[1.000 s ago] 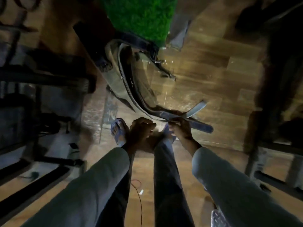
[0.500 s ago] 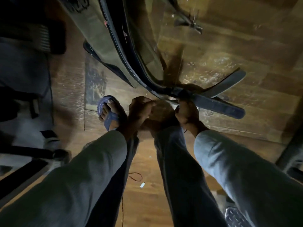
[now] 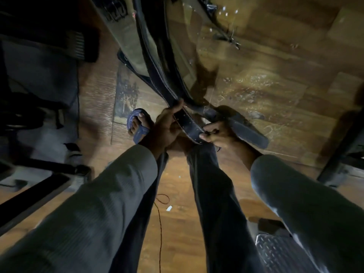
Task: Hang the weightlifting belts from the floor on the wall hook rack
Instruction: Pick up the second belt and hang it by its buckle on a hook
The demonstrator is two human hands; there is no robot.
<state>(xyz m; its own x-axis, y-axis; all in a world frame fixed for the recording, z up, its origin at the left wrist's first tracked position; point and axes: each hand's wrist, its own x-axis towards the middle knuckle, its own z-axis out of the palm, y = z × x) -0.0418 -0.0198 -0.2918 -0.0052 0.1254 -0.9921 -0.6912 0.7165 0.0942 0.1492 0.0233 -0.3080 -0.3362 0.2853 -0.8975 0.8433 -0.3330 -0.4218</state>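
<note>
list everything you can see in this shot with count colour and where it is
dark stitched leather weightlifting belt: one, black, held low over the floor between both hands
olive-tan weightlifting belt: one, upper centre, beside the dark belt
wooden plank floor: one, brown, throughout
thin red cord: one, on the floor between the legs
small white scrap: one, by the cord
blue sandal: one, on the foot left of the hands
left hand: gripping the belt
right hand: pinching the belt's end
</note>
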